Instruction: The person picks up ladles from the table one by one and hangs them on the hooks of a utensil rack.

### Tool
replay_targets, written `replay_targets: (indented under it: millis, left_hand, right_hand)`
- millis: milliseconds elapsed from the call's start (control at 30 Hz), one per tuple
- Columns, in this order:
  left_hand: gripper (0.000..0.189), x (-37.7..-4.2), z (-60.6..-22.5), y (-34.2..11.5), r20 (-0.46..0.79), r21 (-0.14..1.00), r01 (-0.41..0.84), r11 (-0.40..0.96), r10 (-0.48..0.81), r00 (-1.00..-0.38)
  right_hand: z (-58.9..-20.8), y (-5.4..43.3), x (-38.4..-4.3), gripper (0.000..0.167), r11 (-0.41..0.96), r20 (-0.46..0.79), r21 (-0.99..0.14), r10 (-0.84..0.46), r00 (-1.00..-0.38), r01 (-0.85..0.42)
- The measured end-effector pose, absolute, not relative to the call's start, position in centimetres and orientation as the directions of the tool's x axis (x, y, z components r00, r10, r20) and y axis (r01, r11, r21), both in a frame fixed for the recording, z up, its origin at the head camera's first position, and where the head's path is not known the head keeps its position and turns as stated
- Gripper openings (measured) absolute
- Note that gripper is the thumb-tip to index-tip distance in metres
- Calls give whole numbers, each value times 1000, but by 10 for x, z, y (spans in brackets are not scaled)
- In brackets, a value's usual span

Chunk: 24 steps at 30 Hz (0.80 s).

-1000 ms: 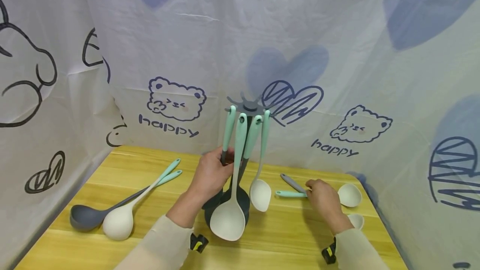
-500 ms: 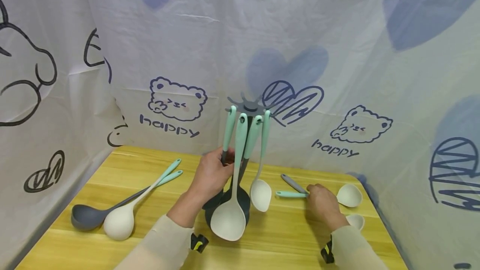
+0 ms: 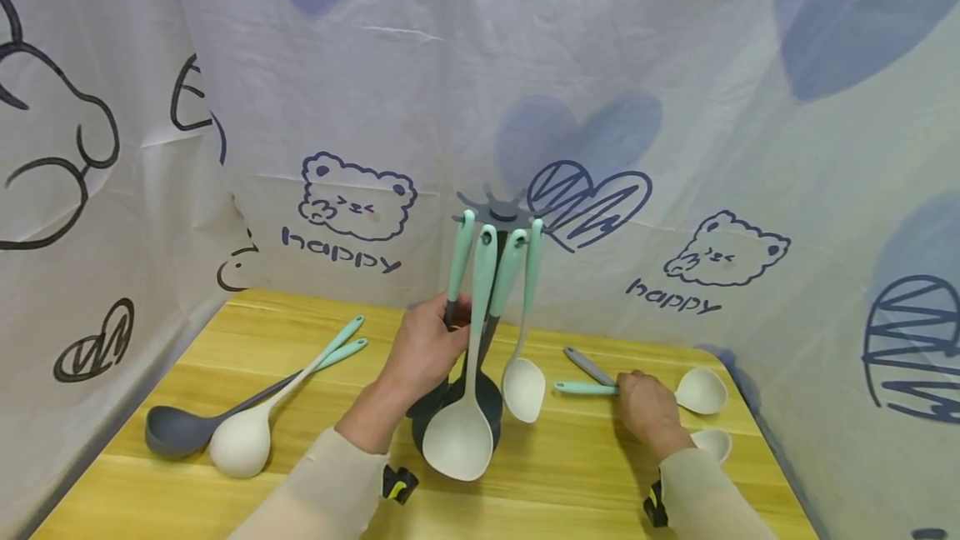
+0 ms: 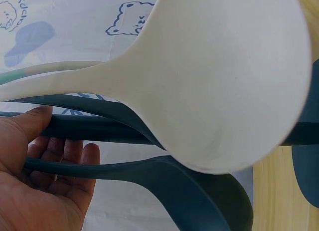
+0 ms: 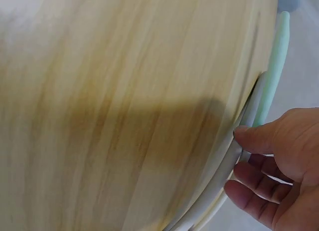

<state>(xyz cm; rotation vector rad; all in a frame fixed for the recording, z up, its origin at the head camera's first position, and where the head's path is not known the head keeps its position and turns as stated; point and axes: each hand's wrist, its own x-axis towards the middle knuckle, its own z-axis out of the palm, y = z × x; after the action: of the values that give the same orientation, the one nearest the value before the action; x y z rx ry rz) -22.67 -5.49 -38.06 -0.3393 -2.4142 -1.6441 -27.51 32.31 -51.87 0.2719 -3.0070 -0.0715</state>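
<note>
In the head view, my left hand (image 3: 426,348) grips the dark pole (image 4: 99,128) of a utensil stand (image 3: 504,211). Mint-handled utensils hang from its hooks, including a white ladle (image 3: 459,440) in front and a smaller white, flat-edged spoon (image 3: 523,390). A dark utensil handle (image 4: 89,169) crosses in front of my left fingers. At the right, my right hand (image 3: 647,407) pinches a mint-handled ladle (image 3: 583,388) lying on the table, where it crosses a grey handle (image 3: 587,365). Part of both shafts is hidden by the hand.
Two white bowls, one farther back (image 3: 702,391) and one nearer (image 3: 714,444), lie beyond the right hand. At the left, a grey ladle (image 3: 176,432) and a white ladle (image 3: 242,444) lie crossed. A printed cloth (image 3: 450,65) hangs behind the wooden table (image 3: 555,498).
My right hand has come down slightly and its fingers are drawn in closer at the mint handle. The left hand and the stand have stayed in place.
</note>
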Motion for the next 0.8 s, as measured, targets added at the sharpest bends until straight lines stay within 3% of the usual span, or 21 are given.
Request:
replay_targets:
  millis: [333, 667, 800]
  left_hand:
    - [10, -226, -380, -55, 302, 883, 308, 355, 76, -950]
    - [9, -227, -381, -54, 297, 889, 304, 343, 75, -952]
    - [10, -227, -381, -55, 294, 889, 300, 346, 71, -953]
  right_hand:
    - [-520, 325, -273, 10, 980, 158, 56, -196, -968, -190]
    - [-512, 326, -271, 23, 975, 287, 71, -223, -932, -211]
    - [-505, 325, -274, 20, 977, 356, 51, -211, -910, -207]
